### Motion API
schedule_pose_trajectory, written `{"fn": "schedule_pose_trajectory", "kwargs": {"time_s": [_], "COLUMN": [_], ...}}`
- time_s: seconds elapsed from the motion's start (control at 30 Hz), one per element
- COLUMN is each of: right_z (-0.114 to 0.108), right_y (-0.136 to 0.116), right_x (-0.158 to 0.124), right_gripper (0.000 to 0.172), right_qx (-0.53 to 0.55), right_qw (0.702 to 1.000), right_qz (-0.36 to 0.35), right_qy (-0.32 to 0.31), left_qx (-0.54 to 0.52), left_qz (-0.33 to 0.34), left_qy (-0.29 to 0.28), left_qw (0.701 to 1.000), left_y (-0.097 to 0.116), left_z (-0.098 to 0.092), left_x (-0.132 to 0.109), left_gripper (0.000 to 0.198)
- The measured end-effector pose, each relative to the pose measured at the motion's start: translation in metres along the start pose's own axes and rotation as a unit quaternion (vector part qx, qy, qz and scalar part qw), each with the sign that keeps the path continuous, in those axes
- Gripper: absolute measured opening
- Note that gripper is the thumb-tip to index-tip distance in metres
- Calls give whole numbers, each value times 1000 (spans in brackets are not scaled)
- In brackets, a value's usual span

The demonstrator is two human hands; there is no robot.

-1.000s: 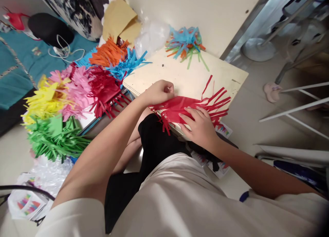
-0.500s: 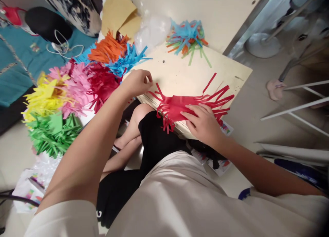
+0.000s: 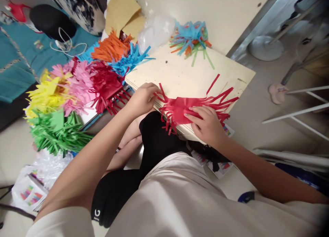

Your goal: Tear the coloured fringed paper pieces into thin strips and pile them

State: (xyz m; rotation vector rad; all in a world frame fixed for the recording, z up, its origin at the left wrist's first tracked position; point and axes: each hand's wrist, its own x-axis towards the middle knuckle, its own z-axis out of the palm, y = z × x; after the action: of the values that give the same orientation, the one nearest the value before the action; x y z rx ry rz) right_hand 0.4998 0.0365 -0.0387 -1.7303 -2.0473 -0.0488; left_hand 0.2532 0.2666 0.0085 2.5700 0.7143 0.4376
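The red fringed paper (image 3: 189, 107) lies flat on the near part of the pale board (image 3: 185, 76), its near fringe hanging over the board's front edge above the lap; the right hand (image 3: 208, 125) lies on it palm down with fingers spread, pressing rather than grasping, and nothing is closed inside that hand; the left hand (image 3: 142, 98) is curled at the paper's left end, fingertips pinching or gathering the strips there, though whether they have truly closed on a strip cannot be told from this angle.

To do this step well, I judge that the pressing hand should keep its weight on the uncut middle band, so the sheet does not slide while the other hand works the end; the thin strips look easy to tear or crease, so a light pull along their length would serve better than a sideways tug.

Beyond the pressing hand the long strips reach toward the board's right corner, close to the drop to the floor; ahead of both hands the board is bare up to the mixed blue, green and orange cuttings (image 3: 191, 38) at its far edge; just left of the gathering hand the red pile (image 3: 105, 86), pink pile (image 3: 77, 86), yellow pile (image 3: 47, 95) and green pile (image 3: 56, 132) crowd in, leaving little room that way.
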Motion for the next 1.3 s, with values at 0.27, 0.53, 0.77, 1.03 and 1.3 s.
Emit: {"fn": "schedule_pose_trajectory", "kwargs": {"time_s": [0.27,0.53,0.77,1.03,1.3], "right_z": [5,3,2,2,1], "right_y": [2,4,3,1,-3], "right_x": [-4,-5,-5,-4,-2], "right_gripper": [41,39,33,32,28], "right_qx": [-6,14,4,-9,-10], "right_qw": [999,995,994,994,996], "right_qz": [4,3,38,30,53], "right_qy": [51,102,103,108,76], "left_qx": [25,7,12,84,100], "left_qz": [-24,-34,-59,-21,44], "left_qy": [29,44,41,91,-55], "left_qw": [999,998,997,992,992], "left_y": [-20,-32,-41,-21,22], "left_z": [18,30,16,9,38], "left_x": [-1,8,-2,-10,35], "left_gripper": [34,20,12,23,20]}}
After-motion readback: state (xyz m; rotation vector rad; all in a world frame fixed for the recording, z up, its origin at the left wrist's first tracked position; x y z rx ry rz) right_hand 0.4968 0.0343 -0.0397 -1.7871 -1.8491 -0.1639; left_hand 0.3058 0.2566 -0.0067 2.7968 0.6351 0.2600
